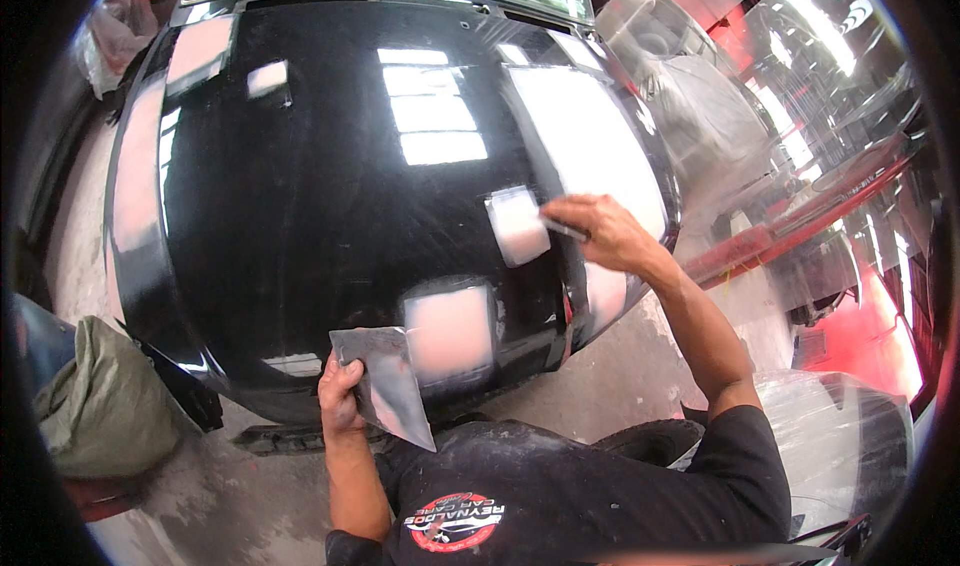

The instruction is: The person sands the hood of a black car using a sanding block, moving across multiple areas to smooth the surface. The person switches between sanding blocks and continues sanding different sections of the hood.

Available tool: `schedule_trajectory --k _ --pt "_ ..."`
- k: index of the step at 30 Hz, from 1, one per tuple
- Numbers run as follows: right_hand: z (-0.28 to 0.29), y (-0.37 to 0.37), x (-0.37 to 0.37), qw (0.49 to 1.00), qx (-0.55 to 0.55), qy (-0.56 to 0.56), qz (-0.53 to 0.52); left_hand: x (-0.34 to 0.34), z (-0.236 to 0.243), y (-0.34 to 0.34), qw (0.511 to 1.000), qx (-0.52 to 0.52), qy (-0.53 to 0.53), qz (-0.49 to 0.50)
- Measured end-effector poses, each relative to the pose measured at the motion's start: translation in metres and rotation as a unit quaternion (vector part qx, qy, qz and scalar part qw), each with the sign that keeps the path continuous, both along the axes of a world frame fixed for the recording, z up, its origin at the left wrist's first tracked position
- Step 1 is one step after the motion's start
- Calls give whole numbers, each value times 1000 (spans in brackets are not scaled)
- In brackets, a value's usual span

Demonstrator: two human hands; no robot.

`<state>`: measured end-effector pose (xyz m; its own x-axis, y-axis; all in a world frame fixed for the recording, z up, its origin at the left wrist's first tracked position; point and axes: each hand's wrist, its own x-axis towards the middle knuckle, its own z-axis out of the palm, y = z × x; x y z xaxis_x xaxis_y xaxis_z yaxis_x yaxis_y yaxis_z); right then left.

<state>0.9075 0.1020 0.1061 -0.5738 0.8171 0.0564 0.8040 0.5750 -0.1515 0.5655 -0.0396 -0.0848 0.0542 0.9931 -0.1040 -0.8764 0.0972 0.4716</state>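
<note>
While the left hand [342, 394] pinches a grey plate [386, 381], the right hand [608, 234] grips a thin spreader [567, 230] beside a pale patch [514, 228]; the black hood [310, 186], widely patched, seems unfinished.

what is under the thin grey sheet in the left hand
Beyond the sheet, glossy black car hood shows; anything directly beneath is covered. The bare left hand has its thumb on top; fingers underneath are mostly hidden.
</note>
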Motion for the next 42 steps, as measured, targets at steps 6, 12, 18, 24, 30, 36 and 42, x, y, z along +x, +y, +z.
schedule_trajectory --k 6,12,18,24,30,36,42 --pt "-18 20 -29 998 7 -53 -43 -3 -1 2 999 28 -14 -24" --pt "-28 24 -36 996 -5 -74 -40 -4 -2 1 999 15 -35 -21" --pt "-33 -7 -17 992 -48 -113 -24 -1 0 0 1000 13 -4 5" --pt "-33 -52 -6 985 -54 -161 -2 -1 0 2 999 31 -11 -2" --pt "36 -67 8 984 -94 128 -87 -4 0 2 999 35 -3 -3" --pt "-3 -156 -3 885 52 460 -57 5 41 -12 994 -37 -26 100" --pt "-74 -230 -61 954 49 197 222 74 77 -68 944 -63 316 74"
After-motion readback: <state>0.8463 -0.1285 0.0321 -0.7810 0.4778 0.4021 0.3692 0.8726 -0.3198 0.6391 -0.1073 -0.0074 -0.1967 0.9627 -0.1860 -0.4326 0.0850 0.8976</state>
